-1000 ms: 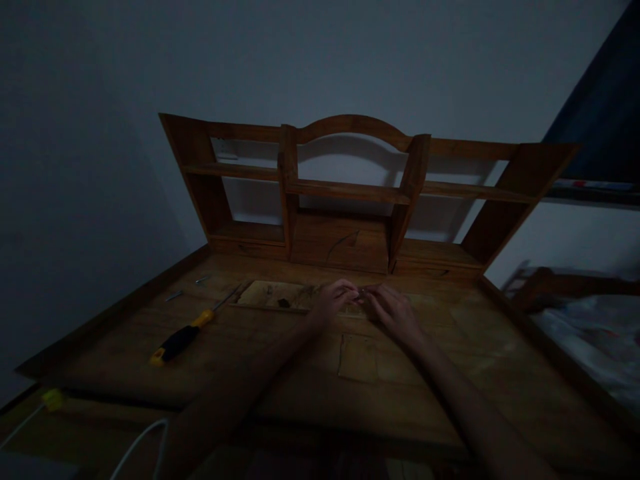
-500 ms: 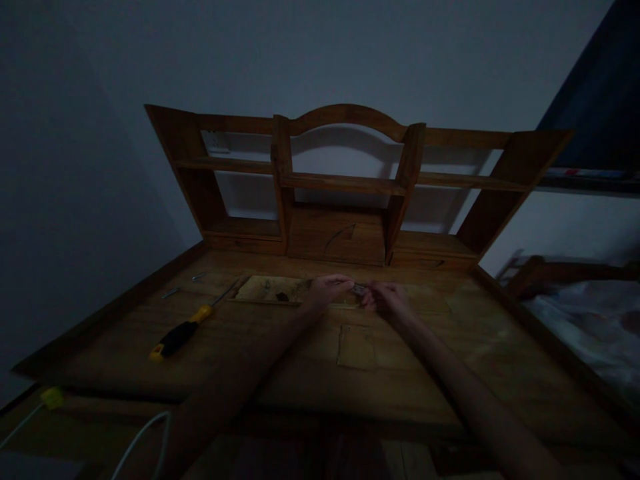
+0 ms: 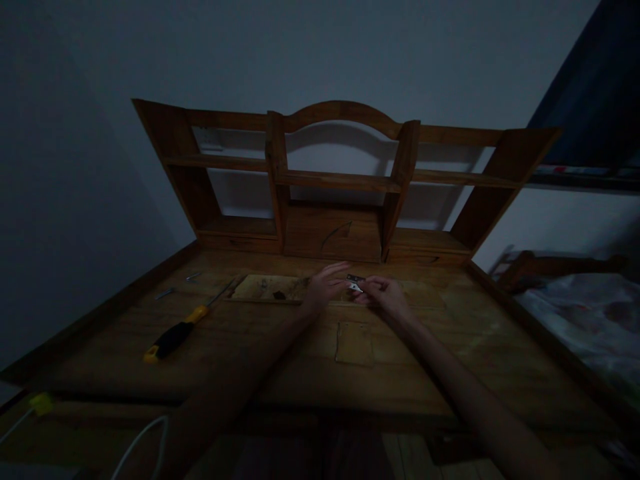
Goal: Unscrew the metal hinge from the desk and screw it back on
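My right hand (image 3: 389, 299) pinches a small metal hinge (image 3: 356, 278), which shows a dark plate with holes and a bright silver part. Beside it, to the left, my left hand (image 3: 324, 288) has its fingers stretched out and apart, holding nothing. Both hands are just above a long pale recess (image 3: 257, 288) in the wooden desk top (image 3: 280, 333). On the desk to the left lies a screwdriver (image 3: 175, 337) with a yellow and black handle, its tip by the recess.
Two small shiny metal pieces, one nearer (image 3: 164, 293) and one farther (image 3: 193, 277), lie left of the screwdriver. A wooden shelf unit (image 3: 335, 179) stands along the desk's back. A square patch (image 3: 354, 343) marks the desk top. A white cable (image 3: 143, 440) hangs at the front left.
My left hand has let go of the hinge and spread its fingers. The hinge stays in my right hand and shows more openly. The view has shifted slightly.
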A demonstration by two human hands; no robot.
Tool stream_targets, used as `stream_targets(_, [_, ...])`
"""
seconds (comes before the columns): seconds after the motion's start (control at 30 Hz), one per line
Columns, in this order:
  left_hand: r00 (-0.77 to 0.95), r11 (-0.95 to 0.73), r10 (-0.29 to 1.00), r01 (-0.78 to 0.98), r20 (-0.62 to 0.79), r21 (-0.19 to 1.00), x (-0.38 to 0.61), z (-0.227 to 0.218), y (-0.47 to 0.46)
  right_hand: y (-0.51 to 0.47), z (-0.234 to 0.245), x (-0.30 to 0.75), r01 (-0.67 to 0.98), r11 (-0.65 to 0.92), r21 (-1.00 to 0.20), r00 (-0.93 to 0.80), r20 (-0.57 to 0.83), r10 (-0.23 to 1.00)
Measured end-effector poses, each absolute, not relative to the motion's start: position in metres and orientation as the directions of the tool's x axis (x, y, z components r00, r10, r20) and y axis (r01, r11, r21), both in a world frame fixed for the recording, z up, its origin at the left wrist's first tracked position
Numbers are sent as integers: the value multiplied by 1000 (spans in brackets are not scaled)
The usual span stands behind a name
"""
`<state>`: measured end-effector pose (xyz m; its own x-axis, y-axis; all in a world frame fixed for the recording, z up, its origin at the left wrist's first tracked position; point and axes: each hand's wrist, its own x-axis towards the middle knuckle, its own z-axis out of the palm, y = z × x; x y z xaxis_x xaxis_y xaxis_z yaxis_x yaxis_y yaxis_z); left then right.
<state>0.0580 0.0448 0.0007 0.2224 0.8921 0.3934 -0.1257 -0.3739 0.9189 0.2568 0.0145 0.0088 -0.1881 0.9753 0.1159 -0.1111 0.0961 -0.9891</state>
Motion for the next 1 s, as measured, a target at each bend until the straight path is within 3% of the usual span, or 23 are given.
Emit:
stream_targets(0.13, [250, -247, 924, -188, 289, 951, 59, -3, 46, 11, 10, 254, -158, 102, -982, -123, 122, 985])
stream_targets(0.4, [257, -125, 954, -116, 152, 985, 58, -2, 41, 13, 8, 256, -141, 168, -976, -88, 181, 979])
stream_targets(0.7, [285, -107, 942, -237, 175, 966, 58, -6, 45, 7, 15, 257, -76, 240, -968, -120, 248, 961])
stream_targets(1.0, [287, -213, 919, -216, 271, 953, 60, -1, 43, 7, 18, 257, -105, 273, -956, -92, 283, 955])
